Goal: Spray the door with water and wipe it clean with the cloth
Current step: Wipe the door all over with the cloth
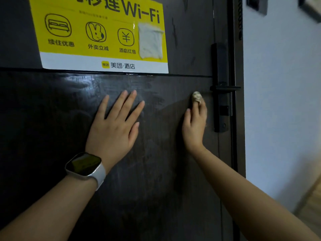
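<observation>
On door [156, 162], right hand [194, 126] gripping cloth [197, 97]

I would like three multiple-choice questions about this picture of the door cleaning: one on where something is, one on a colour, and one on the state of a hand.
1. Where is the cloth?
A. on the floor
B. in the right hand, just left of the door handle
C. hung over the handle

2. What is the main colour of the poster?
A. yellow
B. red
C. green

3. How is the left hand?
A. gripping a bottle
B. curled in a fist
C. flat on the door, fingers spread

Answers:
1 B: the right hand holds the cloth beside the door handle.
2 A: the poster is yellow.
3 C: the left hand presses the door open-palmed.
</observation>
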Demonstrator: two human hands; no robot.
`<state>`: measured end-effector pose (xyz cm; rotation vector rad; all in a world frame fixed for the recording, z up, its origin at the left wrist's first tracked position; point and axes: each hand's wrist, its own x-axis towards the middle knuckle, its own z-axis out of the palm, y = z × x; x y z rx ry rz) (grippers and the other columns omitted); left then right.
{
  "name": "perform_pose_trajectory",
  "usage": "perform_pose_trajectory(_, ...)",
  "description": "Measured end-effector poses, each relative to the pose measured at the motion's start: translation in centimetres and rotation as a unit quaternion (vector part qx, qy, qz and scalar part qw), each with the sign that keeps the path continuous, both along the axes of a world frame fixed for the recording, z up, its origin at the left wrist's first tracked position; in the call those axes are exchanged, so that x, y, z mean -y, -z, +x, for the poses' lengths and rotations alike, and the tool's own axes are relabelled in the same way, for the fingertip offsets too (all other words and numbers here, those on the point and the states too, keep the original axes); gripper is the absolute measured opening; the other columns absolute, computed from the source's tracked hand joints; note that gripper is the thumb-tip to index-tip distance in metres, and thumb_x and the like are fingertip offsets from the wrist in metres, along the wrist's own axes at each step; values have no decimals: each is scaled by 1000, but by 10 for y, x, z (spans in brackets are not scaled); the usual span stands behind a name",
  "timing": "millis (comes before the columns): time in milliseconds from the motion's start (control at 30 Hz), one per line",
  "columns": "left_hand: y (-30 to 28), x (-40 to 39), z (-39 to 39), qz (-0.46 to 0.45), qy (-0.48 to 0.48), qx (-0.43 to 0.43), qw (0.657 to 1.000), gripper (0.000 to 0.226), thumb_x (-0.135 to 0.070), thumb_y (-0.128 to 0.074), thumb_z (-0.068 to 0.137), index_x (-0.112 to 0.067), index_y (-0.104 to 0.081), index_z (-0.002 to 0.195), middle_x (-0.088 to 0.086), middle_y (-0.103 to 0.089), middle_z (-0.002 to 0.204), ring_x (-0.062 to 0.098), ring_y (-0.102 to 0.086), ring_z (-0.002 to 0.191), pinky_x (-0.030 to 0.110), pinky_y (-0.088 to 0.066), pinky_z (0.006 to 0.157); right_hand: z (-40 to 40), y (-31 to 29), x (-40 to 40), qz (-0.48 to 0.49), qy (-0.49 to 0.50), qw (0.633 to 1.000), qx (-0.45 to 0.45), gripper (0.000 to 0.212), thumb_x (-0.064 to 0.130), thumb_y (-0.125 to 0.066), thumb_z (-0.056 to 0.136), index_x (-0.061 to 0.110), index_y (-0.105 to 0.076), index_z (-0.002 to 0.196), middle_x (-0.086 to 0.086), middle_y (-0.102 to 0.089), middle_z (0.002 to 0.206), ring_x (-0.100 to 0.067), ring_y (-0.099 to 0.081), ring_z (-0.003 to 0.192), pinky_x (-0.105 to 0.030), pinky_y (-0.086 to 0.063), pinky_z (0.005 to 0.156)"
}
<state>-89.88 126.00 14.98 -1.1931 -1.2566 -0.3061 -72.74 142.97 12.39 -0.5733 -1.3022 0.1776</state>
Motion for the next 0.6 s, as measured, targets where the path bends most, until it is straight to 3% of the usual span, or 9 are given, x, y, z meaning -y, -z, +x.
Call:
perform_pose_trajectory(67,0,0,0,6,1,-2,1000,54,-35,-28,104,-18,-30,155,11,-20,163,28,-20,150,54,-13,120,-12,5,18,82,-9,994,69,47,12,-43,100,4,-40,145,-13,-32,154,-24,-26,146,-42,-20,121)
perform_pose_trajectory(167,1,0,0,9,6,-4,1000,54,-34,-29,104,-18,-30,155,10,-19,163,27,-20,150,55,-14,120,-15,-1,30,205,-16,958,200,45,13,-44,102,4,-41,145,-8,-31,156,-22,-23,148,-37,-19,122)
perform_pose_trajectory(267,0,0,0,7,12,-6,1000,54,-34,-30,103,-17,-31,155,10,-20,163,28,-20,150,55,-14,120,0,-14,10,232,36,937,258,46,19,-39,102,7,-39,147,-7,-27,158,-23,-21,148,-36,-18,122)
perform_pose_trajectory(333,0,0,-1,7,16,-5,1000,54,-34,-30,103,-17,-31,154,11,-21,163,28,-21,150,55,-13,120,14,-16,-15,171,56,960,215,46,20,-37,103,9,-37,148,-9,-26,159,-23,-20,149,-41,-20,122)
perform_pose_trajectory(467,-1,0,-1,10,18,-6,1000,54,-34,-29,103,-16,-31,154,12,-21,163,29,-22,149,55,-13,120,37,-26,-34,-3,1,999,52,50,27,-33,105,19,-24,153,-4,-20,161,-10,-16,147,-45,-19,121)
perform_pose_trajectory(533,0,0,0,14,21,-5,1000,54,-33,-29,103,-16,-31,154,12,-22,162,29,-23,149,55,-14,120,26,-31,-23,-16,-8,999,39,52,26,-34,103,14,-25,153,-7,-18,161,-11,-12,146,-46,-15,122)
perform_pose_trajectory(600,1,-1,0,18,26,-5,999,54,-33,-31,103,-15,-33,153,12,-22,162,29,-24,149,55,-16,120,4,-34,1,56,-15,993,100,53,17,-36,98,6,-30,150,-14,-20,160,-21,-12,149,-50,-14,121)
